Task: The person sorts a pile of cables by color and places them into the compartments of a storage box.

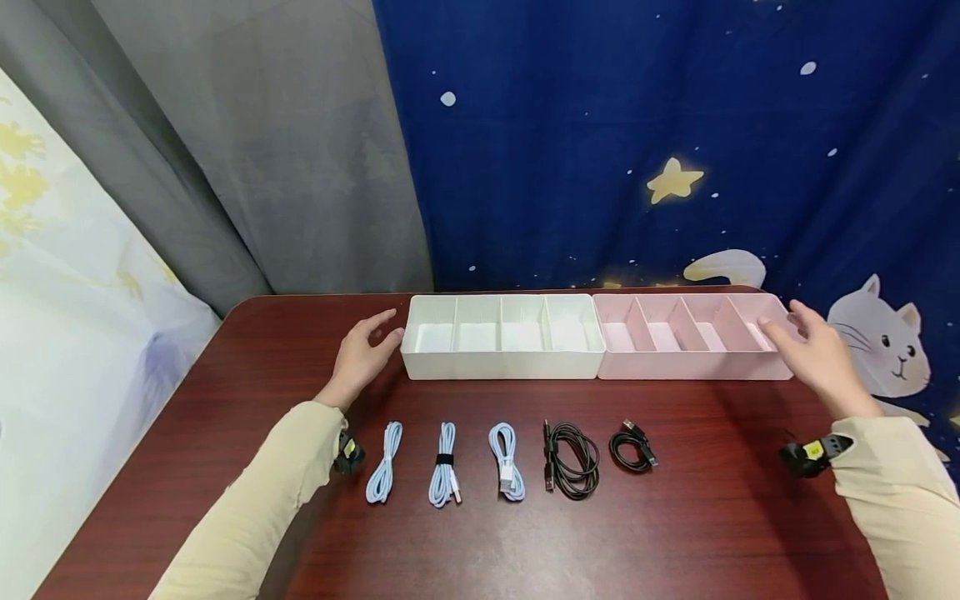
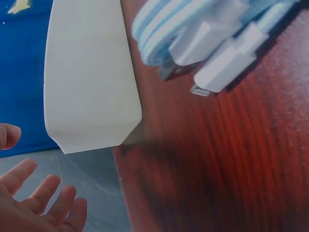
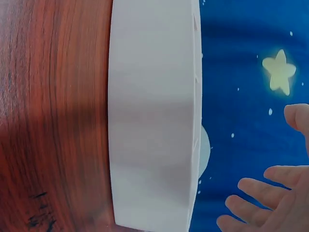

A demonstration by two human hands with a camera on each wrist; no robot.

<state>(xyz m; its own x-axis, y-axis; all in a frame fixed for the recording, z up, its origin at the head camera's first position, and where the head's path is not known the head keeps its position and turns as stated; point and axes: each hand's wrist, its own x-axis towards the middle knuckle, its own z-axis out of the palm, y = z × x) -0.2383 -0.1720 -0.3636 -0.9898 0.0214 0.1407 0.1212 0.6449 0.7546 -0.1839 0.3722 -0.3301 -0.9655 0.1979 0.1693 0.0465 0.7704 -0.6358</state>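
A white organizer box and a pink organizer box, each divided into compartments, stand end to end. My left hand is beside the white box's left end, its fingers spread and holding nothing. Over at the pink box's right end, my right hand has its thumb overlapping the corner in the head view. Both wrist views show loose, parted fingers: the left hand is past the box end, and the right hand appears against the blue curtain.
In front of the boxes lies a row of coiled cables: a light blue cable, one with a black strap, another light blue coil, a large black cable and a small black cable. Curtains hang behind the brown table.
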